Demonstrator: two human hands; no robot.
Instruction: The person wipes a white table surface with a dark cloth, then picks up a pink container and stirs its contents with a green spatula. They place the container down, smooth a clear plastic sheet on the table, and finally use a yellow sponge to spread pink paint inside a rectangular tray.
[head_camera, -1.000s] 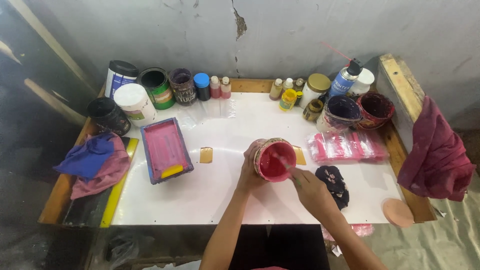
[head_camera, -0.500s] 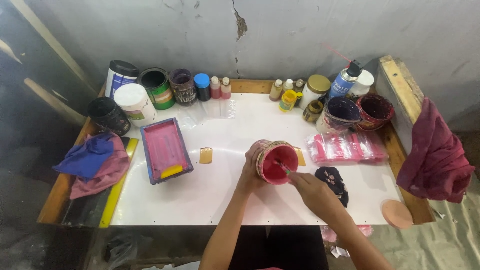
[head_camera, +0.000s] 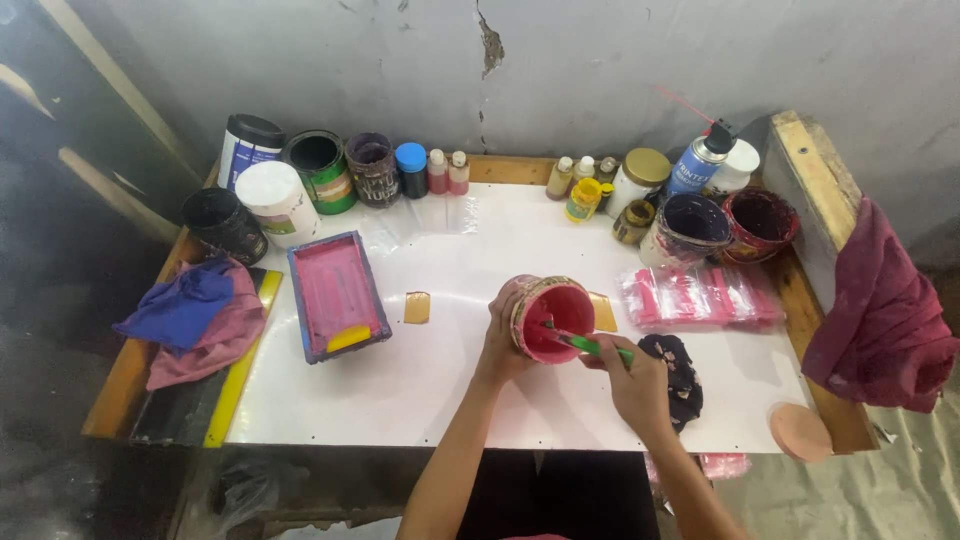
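Note:
My left hand (head_camera: 497, 338) grips the side of a round tub of pink paint (head_camera: 553, 319) and tilts its mouth toward me above the white tabletop (head_camera: 450, 380). My right hand (head_camera: 632, 378) holds a thin green stick (head_camera: 590, 345) whose far end dips into the pink paint. A dark stained rag (head_camera: 684, 372) lies on the table just right of my right hand.
A pink paint tray (head_camera: 335, 294) with a yellow piece sits at left, beside blue and pink cloths (head_camera: 190, 318). Paint cans, jars and small bottles (head_camera: 372, 168) line the back wall. Pink plastic packets (head_camera: 698, 295) lie at right; a maroon cloth (head_camera: 880, 320) hangs off the right edge.
The tub has tilted a little more toward me, and my right hand has drawn the stick out to the right within the paint.

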